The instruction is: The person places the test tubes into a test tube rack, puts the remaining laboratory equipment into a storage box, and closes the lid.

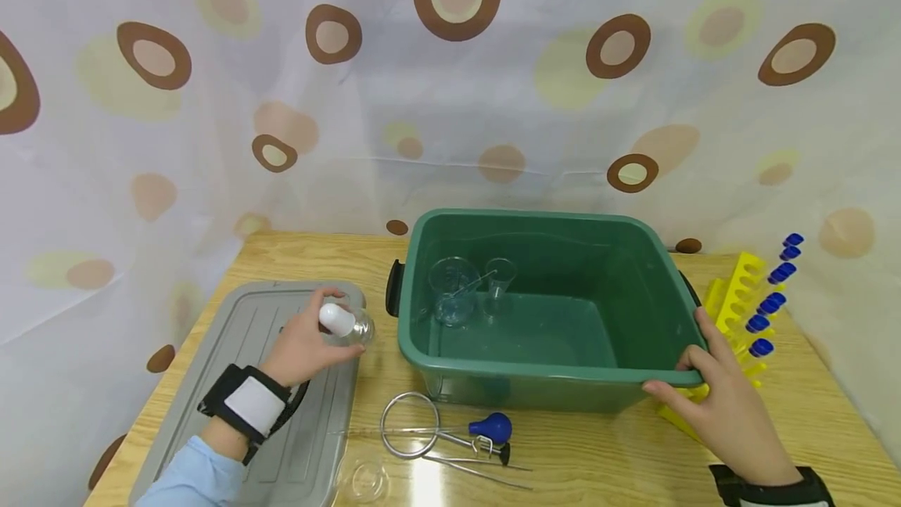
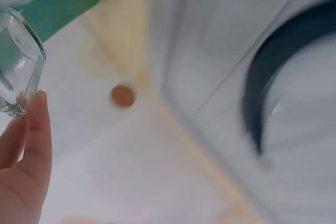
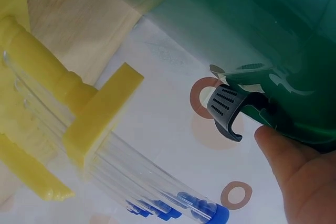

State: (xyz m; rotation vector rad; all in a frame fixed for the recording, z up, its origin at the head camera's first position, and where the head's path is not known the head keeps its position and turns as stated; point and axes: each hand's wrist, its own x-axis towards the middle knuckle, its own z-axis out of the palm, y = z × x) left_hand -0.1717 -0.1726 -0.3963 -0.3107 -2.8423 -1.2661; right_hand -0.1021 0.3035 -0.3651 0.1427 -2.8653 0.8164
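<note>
My left hand (image 1: 304,344) holds a small glass alcohol lamp (image 1: 361,327) with a white cap (image 1: 336,319), above the right side of a grey lid (image 1: 242,335). In the left wrist view, fingertips touch the clear glass body (image 2: 18,61). My right hand (image 1: 732,405) grips the front right corner of a green plastic bin (image 1: 535,372), thumb on the rim and fingers over the side. A glass beaker (image 1: 450,276), a smaller conical glass (image 1: 500,280) and a thin glass rod (image 1: 475,285) are inside the bin, toward its left.
Yellow racks (image 1: 742,288) with blue-capped tubes (image 1: 772,303) stand right of the bin. In front lie a metal ring with a clamp (image 1: 410,456), a blue-bulbed dropper (image 1: 493,427), thin metal rods (image 1: 479,474) and a clear glass piece (image 1: 369,480). A patterned curtain (image 1: 450,100) hangs behind.
</note>
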